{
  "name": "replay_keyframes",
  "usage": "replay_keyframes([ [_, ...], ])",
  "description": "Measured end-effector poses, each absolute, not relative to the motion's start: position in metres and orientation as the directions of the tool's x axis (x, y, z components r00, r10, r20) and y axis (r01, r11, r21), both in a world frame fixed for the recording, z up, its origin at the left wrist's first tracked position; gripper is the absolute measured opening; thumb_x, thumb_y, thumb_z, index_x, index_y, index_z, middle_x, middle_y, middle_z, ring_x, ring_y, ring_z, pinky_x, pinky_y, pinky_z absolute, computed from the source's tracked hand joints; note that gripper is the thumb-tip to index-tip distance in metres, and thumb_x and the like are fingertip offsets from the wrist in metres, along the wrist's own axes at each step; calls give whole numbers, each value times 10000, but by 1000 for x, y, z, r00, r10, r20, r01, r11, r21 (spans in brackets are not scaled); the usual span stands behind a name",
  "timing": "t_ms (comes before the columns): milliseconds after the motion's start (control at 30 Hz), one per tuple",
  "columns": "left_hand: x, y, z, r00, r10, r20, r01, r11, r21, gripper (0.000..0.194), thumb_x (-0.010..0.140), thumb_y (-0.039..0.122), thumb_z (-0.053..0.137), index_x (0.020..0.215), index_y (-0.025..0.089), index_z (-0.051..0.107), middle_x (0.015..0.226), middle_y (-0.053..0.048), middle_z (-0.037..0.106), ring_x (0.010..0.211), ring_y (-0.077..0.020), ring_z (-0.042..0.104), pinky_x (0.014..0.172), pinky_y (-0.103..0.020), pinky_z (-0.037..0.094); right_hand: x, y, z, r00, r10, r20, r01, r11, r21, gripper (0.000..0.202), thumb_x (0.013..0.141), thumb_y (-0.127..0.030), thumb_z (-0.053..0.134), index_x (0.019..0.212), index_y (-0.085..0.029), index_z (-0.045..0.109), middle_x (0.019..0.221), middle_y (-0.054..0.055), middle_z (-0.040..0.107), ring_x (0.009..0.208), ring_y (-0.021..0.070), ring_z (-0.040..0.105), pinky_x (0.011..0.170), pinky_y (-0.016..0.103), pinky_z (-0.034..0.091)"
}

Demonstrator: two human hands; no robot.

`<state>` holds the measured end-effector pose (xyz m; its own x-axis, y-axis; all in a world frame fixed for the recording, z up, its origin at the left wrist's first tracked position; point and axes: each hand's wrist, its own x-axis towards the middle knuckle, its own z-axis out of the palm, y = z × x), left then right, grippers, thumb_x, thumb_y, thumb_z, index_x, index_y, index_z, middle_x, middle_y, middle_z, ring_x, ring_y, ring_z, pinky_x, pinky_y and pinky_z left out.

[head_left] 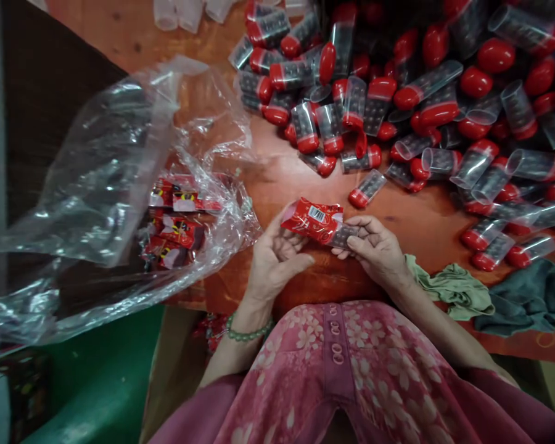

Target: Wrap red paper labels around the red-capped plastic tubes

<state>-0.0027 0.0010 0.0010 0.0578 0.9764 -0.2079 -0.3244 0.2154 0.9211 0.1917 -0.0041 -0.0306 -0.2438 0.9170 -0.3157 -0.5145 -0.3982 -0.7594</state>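
Note:
A red printed packaging sleeve with a white barcode label is in front of me, tilted down to the right. Its left end rests on the fingers of my left hand, whose thumb stands away from it. My right hand pinches a clear dotted plastic tube between thumb and fingers. One end of this tube is at the sleeve's right end, partly inside or under it; I cannot tell which. The tube's far end is hidden by my right fingers. Just beyond lies a loose tube with a red cap.
A large pile of red-capped clear tubes covers the back and right of the orange table. Left, a clear plastic bag holds several red printed packages. Green cloth and dark cloth lie right. White translucent cups stand behind.

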Motion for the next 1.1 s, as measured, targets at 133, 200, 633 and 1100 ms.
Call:
replay_keyframes([
  [133, 22, -5, 0, 27, 944, -330, -396, 313, 863, 342, 764, 419, 821, 1014, 197, 749, 1068, -109, 780, 992, -237, 752, 962, -386, 583, 182, -4, -31, -252, 908, -334, -484, -417, -769, 367, 760, -370, 839, 1046, -222, 663, 835, -6, 770, 697, 151, 769, 662, 256, 646],
  [200, 31, -2, 1, -2, 936, -352, -415, 320, 852, 324, 787, 439, 796, 993, 191, 764, 1052, -102, 788, 967, -231, 756, 924, -372, 596, 179, -5, -31, -221, 912, -344, -442, -408, -798, 356, 758, -389, 835, 1028, -218, 679, 847, 1, 781, 709, 159, 771, 694, 285, 655],
  [633, 43, 11, -15, -103, 946, -307, -458, 229, 859, 359, 668, 505, 866, 834, 199, 780, 763, -20, 780, 608, -133, 691, 664, -265, 589, 173, -10, -27, 14, 985, -172, -224, -165, -960, 246, 829, -383, 768, 995, -233, 666, 932, 17, 752, 799, 137, 738, 796, 280, 622],
  [1100, 39, 6, -2, -52, 965, -256, -333, 225, 916, 370, 747, 497, 803, 950, 192, 750, 936, -83, 788, 788, -206, 753, 710, -312, 628, 174, 2, -16, -161, 949, -271, -352, -312, -882, 327, 756, -434, 820, 930, -220, 644, 791, -18, 730, 655, 126, 719, 681, 278, 645],
])
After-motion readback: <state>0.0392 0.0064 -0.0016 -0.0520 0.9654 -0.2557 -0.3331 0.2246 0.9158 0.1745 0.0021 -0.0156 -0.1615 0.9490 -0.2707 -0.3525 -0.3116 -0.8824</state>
